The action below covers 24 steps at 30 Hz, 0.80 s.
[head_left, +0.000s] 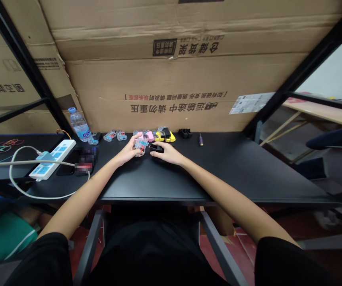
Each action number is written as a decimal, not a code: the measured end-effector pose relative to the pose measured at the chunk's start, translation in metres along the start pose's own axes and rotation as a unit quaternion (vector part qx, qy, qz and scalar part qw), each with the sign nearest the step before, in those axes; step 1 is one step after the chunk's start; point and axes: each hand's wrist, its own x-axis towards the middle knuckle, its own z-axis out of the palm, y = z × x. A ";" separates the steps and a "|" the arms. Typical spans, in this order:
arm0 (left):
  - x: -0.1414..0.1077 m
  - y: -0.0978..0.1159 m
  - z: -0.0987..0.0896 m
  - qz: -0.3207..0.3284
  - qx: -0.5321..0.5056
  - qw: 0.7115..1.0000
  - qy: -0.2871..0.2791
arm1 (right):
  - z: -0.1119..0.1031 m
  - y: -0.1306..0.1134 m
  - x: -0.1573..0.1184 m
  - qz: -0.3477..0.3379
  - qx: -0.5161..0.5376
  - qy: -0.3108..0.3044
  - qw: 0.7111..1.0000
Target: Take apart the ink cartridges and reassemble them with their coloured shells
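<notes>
My left hand (126, 153) is closed around a small clear plastic case (141, 145) with blue and red parts showing inside. Just to its right, my right hand (171, 153) grips a black plastic piece (157, 149) between thumb and fingers. The two pieces are close together but apart, over the black tabletop (159, 178). Behind them, a row of similar small cases runs along the back: clear ones (110, 136), pink ones (150, 136) and yellow ones (159, 136). Fingers hide part of both held pieces.
A black slotted piece (185, 133) and a small screwdriver (201, 140) lie back right. On the left are a water bottle (80, 126), a white power strip (53, 159), a phone (65, 167) and a looping cable (13, 180). Cardboard (159, 75) walls the back; a person's green clothing (6, 238) shows lower left.
</notes>
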 end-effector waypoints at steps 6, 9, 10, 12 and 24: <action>-0.004 0.008 0.001 0.014 0.018 1.000 -0.011 | 0.001 -0.002 0.000 -0.010 0.007 -0.010 1.000; -0.004 0.009 0.000 0.021 0.052 0.998 -0.019 | 0.002 -0.001 0.000 -0.009 0.006 -0.010 1.000; -0.005 0.008 0.000 0.020 0.056 0.998 -0.021 | 0.002 0.000 0.000 -0.010 0.004 -0.010 1.000; -0.005 0.008 0.000 0.020 0.050 0.998 -0.022 | 0.002 0.000 0.000 -0.013 0.003 -0.011 1.000; -0.003 0.006 0.003 -0.004 -0.004 1.000 -0.019 | 0.001 -0.003 0.000 -0.019 0.020 -0.024 0.999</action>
